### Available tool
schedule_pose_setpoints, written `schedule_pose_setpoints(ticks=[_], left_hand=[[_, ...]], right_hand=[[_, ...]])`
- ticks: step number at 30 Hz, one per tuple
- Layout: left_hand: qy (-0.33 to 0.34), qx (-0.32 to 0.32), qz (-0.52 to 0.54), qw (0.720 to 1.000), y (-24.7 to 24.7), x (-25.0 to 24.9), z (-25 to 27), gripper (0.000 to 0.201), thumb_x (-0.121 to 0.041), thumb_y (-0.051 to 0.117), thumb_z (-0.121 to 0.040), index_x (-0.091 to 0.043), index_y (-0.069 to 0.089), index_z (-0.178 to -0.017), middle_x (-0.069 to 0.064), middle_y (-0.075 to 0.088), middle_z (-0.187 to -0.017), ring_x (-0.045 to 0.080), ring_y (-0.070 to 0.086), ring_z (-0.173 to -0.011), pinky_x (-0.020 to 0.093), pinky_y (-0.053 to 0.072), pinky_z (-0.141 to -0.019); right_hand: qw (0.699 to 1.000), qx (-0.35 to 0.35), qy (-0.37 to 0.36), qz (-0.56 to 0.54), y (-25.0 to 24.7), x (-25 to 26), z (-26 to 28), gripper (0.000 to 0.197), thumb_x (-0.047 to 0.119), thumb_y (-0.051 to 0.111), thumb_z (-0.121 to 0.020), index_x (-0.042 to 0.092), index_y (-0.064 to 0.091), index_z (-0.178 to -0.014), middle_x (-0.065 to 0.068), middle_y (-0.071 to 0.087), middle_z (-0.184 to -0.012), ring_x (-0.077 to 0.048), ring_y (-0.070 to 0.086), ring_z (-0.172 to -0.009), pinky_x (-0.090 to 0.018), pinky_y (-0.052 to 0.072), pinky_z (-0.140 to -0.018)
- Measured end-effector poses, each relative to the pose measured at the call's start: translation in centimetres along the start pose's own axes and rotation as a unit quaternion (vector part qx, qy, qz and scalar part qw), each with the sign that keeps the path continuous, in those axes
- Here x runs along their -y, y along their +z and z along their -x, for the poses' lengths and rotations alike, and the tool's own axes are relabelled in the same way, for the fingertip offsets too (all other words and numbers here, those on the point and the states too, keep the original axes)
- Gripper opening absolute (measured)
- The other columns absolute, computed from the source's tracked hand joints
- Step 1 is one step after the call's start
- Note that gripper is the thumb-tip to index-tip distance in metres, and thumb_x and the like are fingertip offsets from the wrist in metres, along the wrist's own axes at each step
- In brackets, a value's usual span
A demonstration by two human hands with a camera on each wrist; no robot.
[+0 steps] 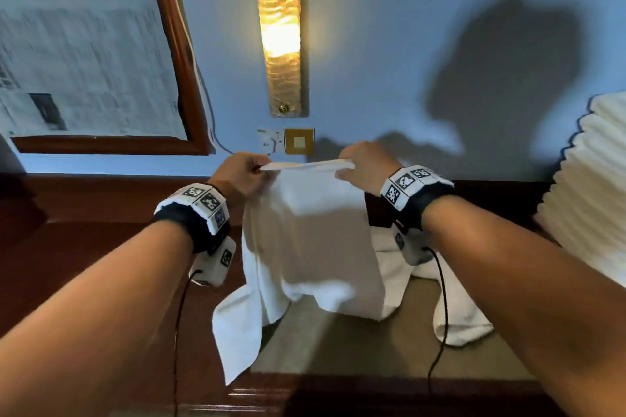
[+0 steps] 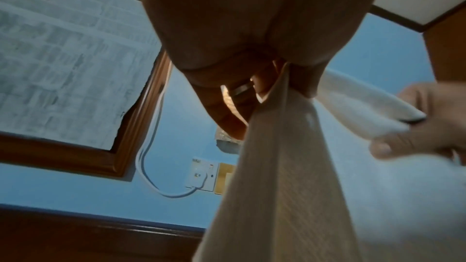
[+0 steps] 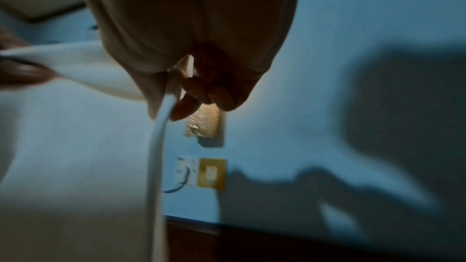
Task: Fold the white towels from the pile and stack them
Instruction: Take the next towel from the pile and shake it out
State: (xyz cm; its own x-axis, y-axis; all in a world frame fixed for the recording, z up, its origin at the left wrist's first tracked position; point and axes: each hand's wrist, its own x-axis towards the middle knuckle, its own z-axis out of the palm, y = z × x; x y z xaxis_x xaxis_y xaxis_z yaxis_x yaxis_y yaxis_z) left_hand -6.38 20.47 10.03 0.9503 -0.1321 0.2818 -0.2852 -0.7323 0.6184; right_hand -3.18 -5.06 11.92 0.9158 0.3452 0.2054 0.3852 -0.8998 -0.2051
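A white towel hangs in the air in front of me, doubled over. My left hand pinches its top edge at the left corner, and my right hand pinches the right corner. The top edge is stretched almost level between them. The towel's lower end trails onto the tan surface below. In the left wrist view the cloth drops from my curled fingers. The right wrist view shows my fingers clamped on a towel edge. A tall stack of folded white towels stands at the right.
More loose white towel lies on the tan surface behind the hanging one. Dark wood furniture runs along the left and front. On the blue wall are a lit lamp, a socket plate and a wood-framed panel covered with newspaper.
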Motion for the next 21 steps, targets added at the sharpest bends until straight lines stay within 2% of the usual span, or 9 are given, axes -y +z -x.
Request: schedule_pose_setpoints(ticks=[2,4,6,8,10,13,15,18,21], left_hand=[[-0.005,-0.003,0.001,1.0,-0.4,0.9,-1.2,0.024,-0.024,0.064,-0.095,-0.01,0.073,-0.078,0.008,0.062,-0.065,0.014,0.053,-0.06,0.026,0.041,-0.061],[-0.022,0.01,0.011,1.0,-0.5,2.0,-2.3,0.033,-0.039,0.064,-0.087,-0.017,0.067,-0.064,0.0,0.053,-0.057,0.014,0.046,-0.058,0.028,0.038,-0.062],[-0.046,0.028,-0.001,0.999,-0.2,2.8,-3.2,0.036,-0.052,0.06,-0.078,-0.025,0.063,-0.055,-0.008,0.049,-0.051,0.014,0.045,-0.055,0.03,0.038,-0.061],[-0.059,0.035,-0.02,0.997,0.5,2.8,-3.7,0.039,-0.065,0.061,-0.07,-0.028,0.071,-0.068,-0.004,0.065,-0.063,0.018,0.059,-0.064,0.036,0.047,-0.066],[-0.04,0.021,-0.024,0.999,1.4,2.6,-4.2,0.056,-0.072,0.061,-0.067,-0.021,0.073,-0.088,0.003,0.071,-0.079,0.023,0.065,-0.076,0.037,0.051,-0.074],[-0.015,-0.04,0.036,0.998,2.6,2.1,-5.0,0.044,-0.058,0.063,-0.084,-0.015,0.071,-0.091,0.008,0.071,-0.082,0.028,0.063,-0.078,0.039,0.051,-0.074],[-0.01,-0.07,0.046,0.996,2.4,2.0,-5.9,0.031,-0.042,0.062,-0.096,-0.013,0.073,-0.091,0.009,0.072,-0.083,0.03,0.066,-0.082,0.039,0.05,-0.074],[0.012,-0.122,0.063,0.99,0.8,1.8,-7.3,0.024,-0.027,0.06,-0.099,-0.011,0.071,-0.085,0.012,0.071,-0.081,0.024,0.063,-0.075,0.036,0.048,-0.068],[0.045,-0.105,0.06,0.992,-1.7,1.3,-8.1,0.033,-0.037,0.056,-0.094,-0.012,0.064,-0.075,0.01,0.065,-0.069,0.021,0.056,-0.062,0.036,0.046,-0.062]], right_hand=[[0.99,-0.034,0.05,-0.125,2.0,-2.4,-0.8,0.024,0.026,0.07,-0.086,0.015,0.057,-0.068,-0.003,0.058,-0.069,-0.022,0.056,-0.077,-0.03,0.035,-0.064],[0.956,-0.086,0.078,-0.269,3.4,-3.1,-2.1,0.025,0.022,0.069,-0.087,0.007,0.06,-0.069,-0.01,0.06,-0.069,-0.018,0.052,-0.073,-0.032,0.04,-0.067],[0.935,-0.126,0.079,-0.321,4.1,-2.3,-4.2,0.028,0.021,0.065,-0.088,0.004,0.054,-0.07,-0.015,0.056,-0.07,-0.019,0.048,-0.07,-0.034,0.037,-0.065],[0.93,-0.127,0.054,-0.341,4.3,-0.2,-6.2,0.023,0.016,0.062,-0.088,0.002,0.054,-0.072,-0.02,0.059,-0.072,-0.019,0.048,-0.069,-0.033,0.035,-0.063],[0.935,-0.112,0.015,-0.336,4.3,2.0,-7.5,0.019,0.008,0.059,-0.089,0.004,0.057,-0.07,-0.015,0.061,-0.07,-0.019,0.05,-0.067,-0.031,0.034,-0.061],[0.951,-0.093,-0.032,-0.293,4.3,3.9,-8.8,0.028,0.008,0.065,-0.087,0.011,0.053,-0.062,0.002,0.047,-0.058,-0.012,0.042,-0.058,-0.021,0.031,-0.054],[0.958,-0.088,-0.044,-0.271,3.9,4.4,-9.0,0.024,0.013,0.069,-0.088,0.01,0.056,-0.068,0.007,0.044,-0.06,-0.011,0.04,-0.059,-0.019,0.029,-0.053],[0.958,-0.114,-0.03,-0.26,3.5,4.0,-9.2,0.027,0.023,0.07,-0.089,0.004,0.058,-0.074,-0.003,0.053,-0.066,-0.018,0.047,-0.064,-0.027,0.031,-0.057],[0.956,-0.139,-0.023,-0.256,3.6,4.5,-9.1,0.029,0.026,0.069,-0.089,0.002,0.059,-0.077,-0.01,0.057,-0.069,-0.029,0.051,-0.071,-0.036,0.034,-0.063]])
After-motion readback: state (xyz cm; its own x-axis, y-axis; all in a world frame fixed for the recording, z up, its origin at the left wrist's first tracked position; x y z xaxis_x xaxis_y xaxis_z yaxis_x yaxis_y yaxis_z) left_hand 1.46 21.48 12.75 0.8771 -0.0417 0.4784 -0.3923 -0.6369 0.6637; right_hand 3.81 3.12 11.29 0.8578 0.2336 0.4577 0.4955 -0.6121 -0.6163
